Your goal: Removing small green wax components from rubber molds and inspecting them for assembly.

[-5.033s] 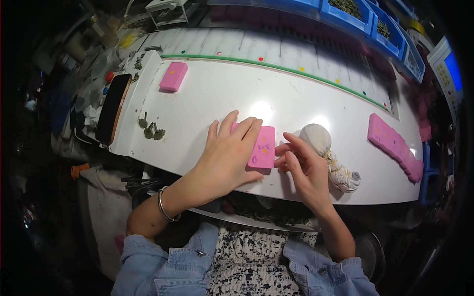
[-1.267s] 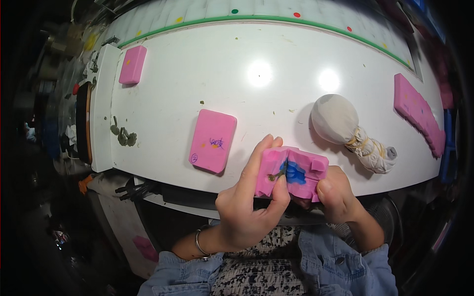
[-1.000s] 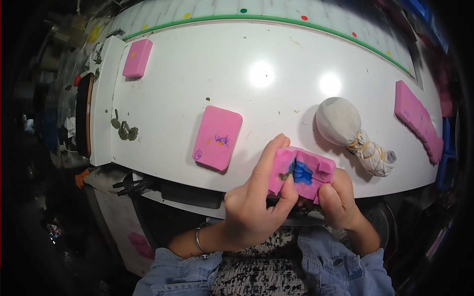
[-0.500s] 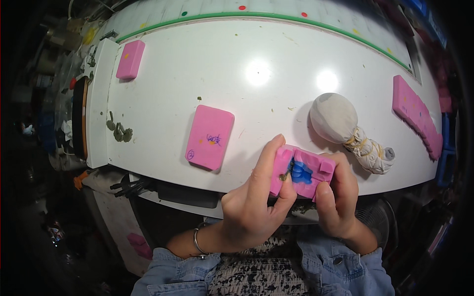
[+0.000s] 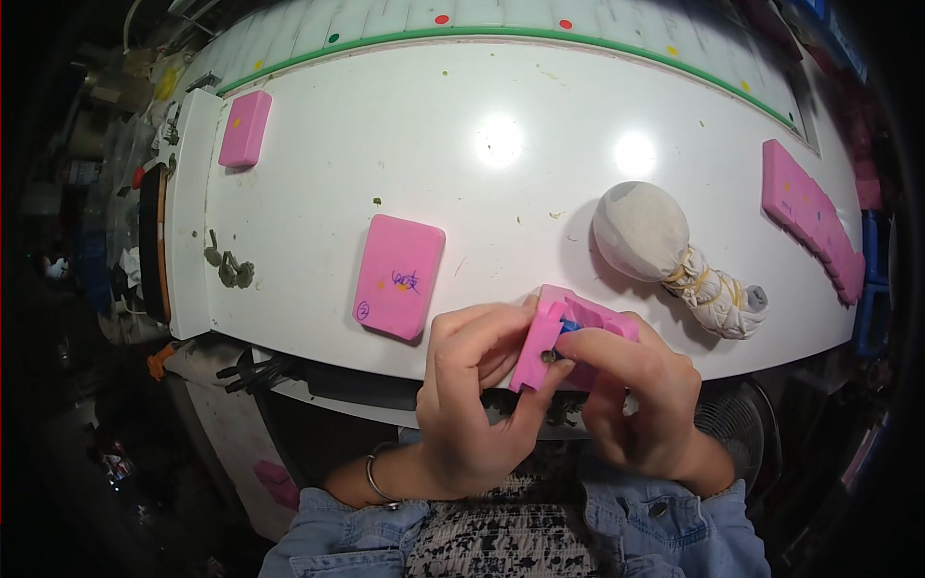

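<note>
A pink silicone mold (image 5: pixel 529 364) is held up at the table's near edge between both hands. My left hand (image 5: pixel 467 380) is closed on its left side, with the thumb at the lower edge near a small dark greenish spot. A bit of blue material (image 5: pixel 568 328) shows in the mold's opening. My right hand (image 5: pixel 644 400) is closed round the mold's right side, its index finger reaching into the opening and touching the blue material. The right thumb is mostly hidden. A second pink mold block (image 5: pixel 400 275) with a handwritten mark lies on the table to the left.
On the white table (image 5: pixel 482 212), a round cloth-wrapped bundle (image 5: pixel 644 229) tied with bands lies right of centre. A small pink block (image 5: pixel 245 129) sits far left, above some greenish scraps (image 5: pixel 231 270). Several pink blocks (image 5: pixel 809 217) line the right edge. A green strip (image 5: pixel 482 31) borders the back.
The mold has tilted, and its opening shows less of the blue material. My right index finger has moved from the mold's right edge into the opening. The view has shifted slightly.
</note>
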`<state>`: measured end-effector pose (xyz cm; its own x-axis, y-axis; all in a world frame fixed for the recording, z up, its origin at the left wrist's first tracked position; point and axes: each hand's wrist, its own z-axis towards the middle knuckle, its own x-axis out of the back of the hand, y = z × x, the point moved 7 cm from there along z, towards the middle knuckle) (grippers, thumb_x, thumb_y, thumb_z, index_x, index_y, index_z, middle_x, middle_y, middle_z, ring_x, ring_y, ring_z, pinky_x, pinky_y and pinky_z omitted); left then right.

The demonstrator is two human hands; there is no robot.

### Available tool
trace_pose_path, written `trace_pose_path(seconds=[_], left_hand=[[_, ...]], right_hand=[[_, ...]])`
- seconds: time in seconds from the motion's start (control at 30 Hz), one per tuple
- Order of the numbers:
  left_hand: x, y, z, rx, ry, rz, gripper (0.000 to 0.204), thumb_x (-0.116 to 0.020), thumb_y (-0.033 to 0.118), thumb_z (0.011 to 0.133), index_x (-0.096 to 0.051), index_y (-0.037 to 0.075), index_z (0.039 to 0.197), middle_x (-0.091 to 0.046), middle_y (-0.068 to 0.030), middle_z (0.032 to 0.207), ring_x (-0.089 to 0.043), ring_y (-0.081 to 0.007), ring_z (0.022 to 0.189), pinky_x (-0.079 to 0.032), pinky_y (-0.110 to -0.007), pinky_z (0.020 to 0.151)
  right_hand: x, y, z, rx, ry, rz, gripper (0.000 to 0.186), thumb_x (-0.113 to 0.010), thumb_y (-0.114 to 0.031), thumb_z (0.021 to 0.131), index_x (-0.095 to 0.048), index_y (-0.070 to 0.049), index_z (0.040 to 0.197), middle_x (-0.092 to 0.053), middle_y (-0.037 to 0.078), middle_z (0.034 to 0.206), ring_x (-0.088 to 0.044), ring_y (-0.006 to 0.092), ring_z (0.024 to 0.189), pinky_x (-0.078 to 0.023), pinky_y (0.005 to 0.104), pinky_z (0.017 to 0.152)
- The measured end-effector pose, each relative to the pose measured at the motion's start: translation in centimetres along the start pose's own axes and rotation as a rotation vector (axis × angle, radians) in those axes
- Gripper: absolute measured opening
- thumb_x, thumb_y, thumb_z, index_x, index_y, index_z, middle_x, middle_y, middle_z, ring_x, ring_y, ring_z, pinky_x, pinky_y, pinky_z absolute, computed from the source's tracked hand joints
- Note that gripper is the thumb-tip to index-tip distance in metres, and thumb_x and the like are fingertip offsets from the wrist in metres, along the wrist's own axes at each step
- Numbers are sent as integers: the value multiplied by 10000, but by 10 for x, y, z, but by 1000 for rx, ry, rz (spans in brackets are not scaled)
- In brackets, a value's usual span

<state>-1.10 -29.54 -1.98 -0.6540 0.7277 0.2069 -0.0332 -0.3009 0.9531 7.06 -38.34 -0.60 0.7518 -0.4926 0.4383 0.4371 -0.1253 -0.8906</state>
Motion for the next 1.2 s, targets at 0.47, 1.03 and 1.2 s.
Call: trace_pose_path(seconds=[0.47,1.03,1.2], left_hand=[[7,-5,0,46,-31,21,313,-676,-21,698,-505,-74,955,-483,-136,888,-586,-182,799,-531,-227,682],[3,-5,-3,58,-91,35,275,-633,-1,760,-458,-66,962,-418,-82,923,-520,-121,811,-472,-237,696],[9,-11,-2,156,10,-83,277,-658,-41,707,-492,-93,923,-494,-149,891,-600,-224,856,-535,-258,709]], right_hand=[[-6,-5,5,14,-141,-179,470,-629,-81,650,-533,-187,1098,-507,113,833,-550,222,640,-471,280,508],[-5,-4,0,139,31,-109,503,-632,-40,618,-501,-129,1095,-515,142,850,-560,237,584,-472,309,453],[-2,-6,-2,167,125,-132,357,-493,122,599,-509,-14,928,-569,135,749,-549,179,557,-436,239,484]])
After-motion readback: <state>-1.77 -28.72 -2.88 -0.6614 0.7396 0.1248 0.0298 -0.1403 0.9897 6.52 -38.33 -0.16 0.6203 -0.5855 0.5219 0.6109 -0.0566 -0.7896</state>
